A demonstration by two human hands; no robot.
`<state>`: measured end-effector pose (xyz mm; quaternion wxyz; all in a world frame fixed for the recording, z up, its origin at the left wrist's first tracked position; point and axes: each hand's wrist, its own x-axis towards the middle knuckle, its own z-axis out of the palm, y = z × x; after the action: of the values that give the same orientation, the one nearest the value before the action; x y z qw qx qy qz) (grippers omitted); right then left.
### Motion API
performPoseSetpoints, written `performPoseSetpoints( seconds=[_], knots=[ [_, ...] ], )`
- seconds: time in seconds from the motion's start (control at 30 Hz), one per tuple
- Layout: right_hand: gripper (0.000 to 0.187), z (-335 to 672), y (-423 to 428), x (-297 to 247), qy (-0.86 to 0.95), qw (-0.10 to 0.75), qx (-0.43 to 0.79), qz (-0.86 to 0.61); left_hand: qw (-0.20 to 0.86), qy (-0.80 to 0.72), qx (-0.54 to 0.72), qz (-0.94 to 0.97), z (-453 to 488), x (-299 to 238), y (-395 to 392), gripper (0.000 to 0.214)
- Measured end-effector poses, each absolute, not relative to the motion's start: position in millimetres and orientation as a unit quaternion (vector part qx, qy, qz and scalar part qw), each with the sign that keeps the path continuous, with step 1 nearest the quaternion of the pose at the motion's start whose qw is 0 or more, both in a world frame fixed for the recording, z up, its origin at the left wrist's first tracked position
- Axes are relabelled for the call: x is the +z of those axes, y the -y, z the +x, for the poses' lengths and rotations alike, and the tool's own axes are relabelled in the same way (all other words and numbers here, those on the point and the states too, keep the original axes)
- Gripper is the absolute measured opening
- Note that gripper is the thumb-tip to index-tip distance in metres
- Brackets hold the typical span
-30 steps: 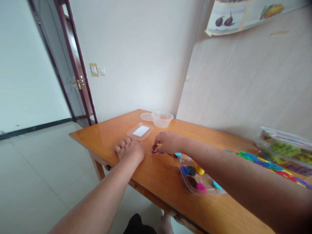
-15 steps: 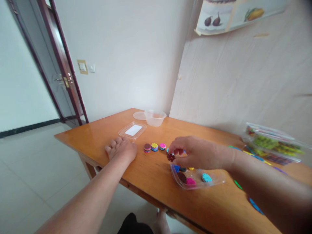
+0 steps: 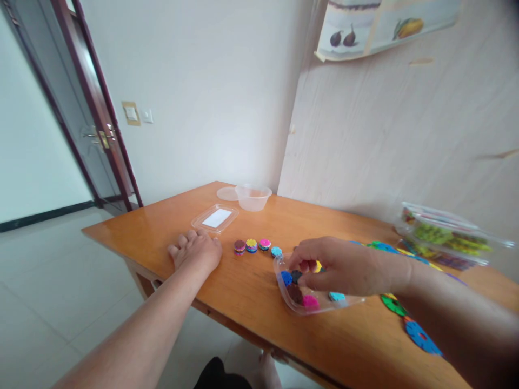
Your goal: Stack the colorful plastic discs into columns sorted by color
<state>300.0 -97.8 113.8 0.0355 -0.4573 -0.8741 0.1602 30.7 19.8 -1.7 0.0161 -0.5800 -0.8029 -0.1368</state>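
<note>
Right hand: the bare right hand (image 3: 340, 265) is down over a shallow clear plastic tray (image 3: 290, 307), fingers curled and thumb tip a bit apart from them. There's a small black notched disc (image 3: 296, 276) right by the fingertips, but honestly can't tell if it's gripped or just sitting there.
Left hand: the bare left hand (image 3: 197, 253) is palm down on the orange-brown wooden table (image 3: 247, 286), fingers loosely spread, nothing visible in its grip.
Tray discs: a blue one (image 3: 286, 278) beside the black, a dark brown one (image 3: 294, 294) and a hot pink one (image 3: 310, 302) nearer the wearer, a turquoise one (image 3: 336, 296) to the right. Yellow one (image 3: 318, 266) too, partly hidden by the hand.
Stacks: a row on the table between left hand and tray: brown-topped stack (image 3: 239, 246), yellow-topped stack (image 3: 251, 245), pink-topped stack (image 3: 265, 245), then a light blue disc (image 3: 276, 252) just beside the tray's corner.
Plastic lid: clear, rectangular lid (image 3: 198, 221) with a white label, lying just beyond the left hand.
Bowl: round translucent plastic bowl (image 3: 253, 200), near the wall.
</note>
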Motion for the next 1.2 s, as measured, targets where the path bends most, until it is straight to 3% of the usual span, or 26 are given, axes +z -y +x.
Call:
performPoseSetpoints(
  seconds=[0.3, 0.57, 0.83, 1.2],
  knots=[
    [0.028, 251.1, 28.4, 98.0, 0.871, 0.039, 0.070, -0.484, 0.017, 0.801, -0.133, -0.583, 30.1, -3.3, -19.8, 0.055],
    [0.055, 203.6, -18.8, 82.4, 0.867, -0.044, 0.029, -0.496, 0.019, 0.801, -0.142, -0.581, 31.0, -3.6, -19.0, 0.055],
    [0.039, 200.7, -23.3, 79.7, 0.872, -0.051, 0.025, -0.487, 0.018, 0.797, -0.151, -0.585, 31.4, -3.0, -16.2, 0.056],
    [0.024, 260.4, 52.7, 111.9, 0.884, 0.049, 0.113, -0.451, 0.011, 0.796, -0.151, -0.586, 30.6, -4.5, -19.6, 0.053]
  ],
)
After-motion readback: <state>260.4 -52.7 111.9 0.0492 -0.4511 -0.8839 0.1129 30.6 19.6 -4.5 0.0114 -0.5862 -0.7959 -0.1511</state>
